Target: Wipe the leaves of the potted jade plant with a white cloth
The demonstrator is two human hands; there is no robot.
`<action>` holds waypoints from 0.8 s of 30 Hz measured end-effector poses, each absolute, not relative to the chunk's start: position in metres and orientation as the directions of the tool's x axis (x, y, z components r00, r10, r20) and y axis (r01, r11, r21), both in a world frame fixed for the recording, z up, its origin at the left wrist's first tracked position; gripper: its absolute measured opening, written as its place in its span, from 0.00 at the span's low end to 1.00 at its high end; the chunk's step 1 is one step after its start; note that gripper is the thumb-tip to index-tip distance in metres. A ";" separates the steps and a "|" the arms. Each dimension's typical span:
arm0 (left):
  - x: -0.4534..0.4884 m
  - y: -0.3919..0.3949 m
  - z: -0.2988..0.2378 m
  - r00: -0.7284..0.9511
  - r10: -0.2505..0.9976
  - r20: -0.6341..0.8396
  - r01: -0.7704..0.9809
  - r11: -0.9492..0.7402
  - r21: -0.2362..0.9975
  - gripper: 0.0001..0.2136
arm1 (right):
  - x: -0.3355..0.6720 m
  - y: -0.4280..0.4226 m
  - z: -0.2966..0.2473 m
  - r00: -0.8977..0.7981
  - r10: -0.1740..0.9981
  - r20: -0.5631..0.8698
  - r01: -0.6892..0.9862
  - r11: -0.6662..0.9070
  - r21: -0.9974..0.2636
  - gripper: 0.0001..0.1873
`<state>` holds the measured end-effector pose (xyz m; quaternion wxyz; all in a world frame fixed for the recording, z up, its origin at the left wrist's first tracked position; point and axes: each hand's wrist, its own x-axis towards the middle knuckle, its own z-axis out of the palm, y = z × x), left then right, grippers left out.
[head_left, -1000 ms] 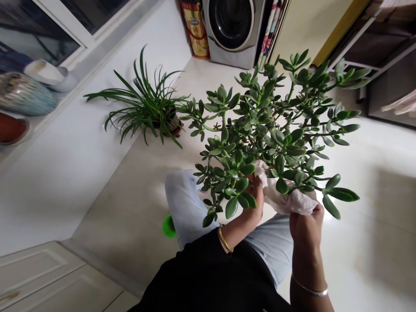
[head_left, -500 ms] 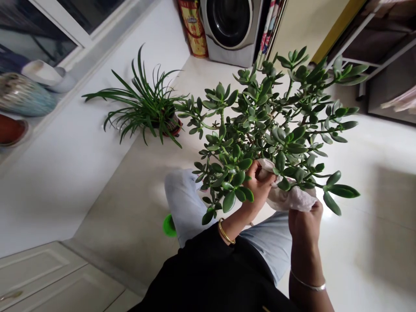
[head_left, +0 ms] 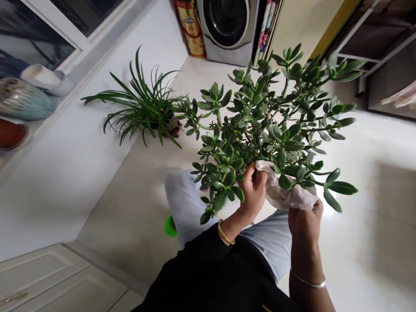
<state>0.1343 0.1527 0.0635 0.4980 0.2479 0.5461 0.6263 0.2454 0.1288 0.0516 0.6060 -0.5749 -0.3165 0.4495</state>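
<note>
A jade plant with thick, glossy green leaves spreads out in front of me. Below its near branches a pale pinkish-white cloth is stretched between my two hands. My left hand, with a gold bangle at the wrist, is closed on the cloth's left end, close against the leaves. At the other end, my right hand grips the cloth in its fist. Some leaves hang over the front of the cloth. The plant's pot is hidden under the foliage.
A long-leaved potted plant stands on the floor by the white wall. Behind are a front-loading washing machine and a red-and-gold bag. Vases line the windowsill. A green object sits beside my left leg.
My left hand has shifted slightly left and down, its fingers now more upright at the cloth's end. My right hand stays almost in place. The whole view has moved a little.
</note>
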 end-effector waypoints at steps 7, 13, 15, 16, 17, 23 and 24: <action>0.134 0.155 0.065 -0.308 0.920 -0.241 -0.351 0.125 0.928 0.10 | 0.245 0.127 0.049 0.393 0.907 -0.151 -0.207 -0.073 -0.976 0.15; 0.132 0.154 0.063 -0.291 0.931 -0.219 -0.335 0.116 0.935 0.09 | 0.245 0.127 0.049 0.392 0.906 -0.159 -0.204 -0.083 -0.975 0.18; 0.131 0.152 0.062 -0.334 0.923 -0.191 -0.288 0.092 0.953 0.08 | 0.245 0.127 0.049 0.396 0.905 -0.156 -0.178 -0.091 -0.980 0.19; 0.131 0.150 0.061 -0.351 0.918 -0.185 -0.276 0.087 0.957 0.09 | 0.245 0.127 0.048 0.396 0.905 -0.154 -0.167 -0.094 -0.981 0.20; 0.131 0.148 0.061 -0.363 0.914 -0.182 -0.270 0.084 0.959 0.09 | 0.246 0.127 0.048 0.397 0.905 -0.152 -0.160 -0.095 -0.983 0.21; 0.139 0.135 0.049 -0.407 0.904 -0.132 -0.235 0.036 0.971 0.16 | 0.245 0.127 0.046 0.409 0.897 -0.168 -0.148 -0.116 -0.982 0.19; 0.140 0.133 0.047 -0.428 0.894 -0.130 -0.230 0.031 0.973 0.18 | 0.245 0.127 0.047 0.410 0.896 -0.172 -0.159 -0.116 -0.980 0.18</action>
